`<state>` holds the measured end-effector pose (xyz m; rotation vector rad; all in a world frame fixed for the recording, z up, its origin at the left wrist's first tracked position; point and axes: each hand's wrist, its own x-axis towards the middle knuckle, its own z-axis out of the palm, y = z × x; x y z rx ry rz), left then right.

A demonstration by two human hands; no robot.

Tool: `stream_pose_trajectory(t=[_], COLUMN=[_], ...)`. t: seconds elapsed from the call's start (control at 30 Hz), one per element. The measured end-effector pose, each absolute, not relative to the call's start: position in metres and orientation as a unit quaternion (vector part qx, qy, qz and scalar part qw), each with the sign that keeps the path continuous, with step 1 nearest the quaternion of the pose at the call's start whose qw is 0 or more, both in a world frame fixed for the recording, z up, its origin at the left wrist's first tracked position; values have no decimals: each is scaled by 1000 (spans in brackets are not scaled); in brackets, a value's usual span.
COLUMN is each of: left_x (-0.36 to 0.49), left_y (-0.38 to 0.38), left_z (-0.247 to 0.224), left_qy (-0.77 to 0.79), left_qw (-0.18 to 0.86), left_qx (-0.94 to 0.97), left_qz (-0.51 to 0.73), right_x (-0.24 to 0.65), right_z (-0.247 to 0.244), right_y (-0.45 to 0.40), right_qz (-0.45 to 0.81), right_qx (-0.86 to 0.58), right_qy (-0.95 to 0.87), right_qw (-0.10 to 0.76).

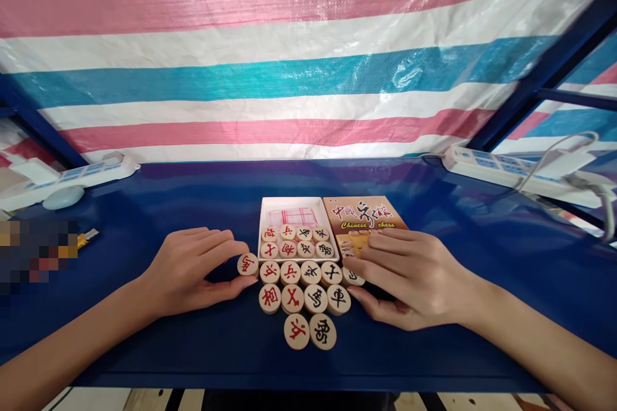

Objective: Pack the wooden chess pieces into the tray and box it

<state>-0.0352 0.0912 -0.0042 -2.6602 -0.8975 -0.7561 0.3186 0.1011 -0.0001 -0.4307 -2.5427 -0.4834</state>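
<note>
Between thumb and fingers, my left hand grips a red-marked chess piece at the left end of the upper row. My right hand pinches a black-marked piece at that row's right end, partly covered by my fingers. Between them lie several round wooden pieces, red characters on the left and black ones on the right. A red piece and a black piece sit nearest me. Behind, an open white box holds two rows of pieces and a folded red-lined sheet.
The brown Chinese chess lid lies right of the white box, partly under my right fingers. Power strips stand at the blue table's left and right back corners. A pale mouse and a yellow cutter lie left.
</note>
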Motion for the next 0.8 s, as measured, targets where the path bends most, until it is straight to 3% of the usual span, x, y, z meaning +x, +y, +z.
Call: stream_pose_trajectory(t=[0.8], left_x=[-35], left_y=[91], left_z=[-4], left_qy=[-310], left_qw=[116], left_qx=[-899], left_qz=[-287], right_x=[317], right_z=[-1], right_y=[102], right_qz=[-96], right_qx=[-178], right_qy=[-944], right_qw=[262])
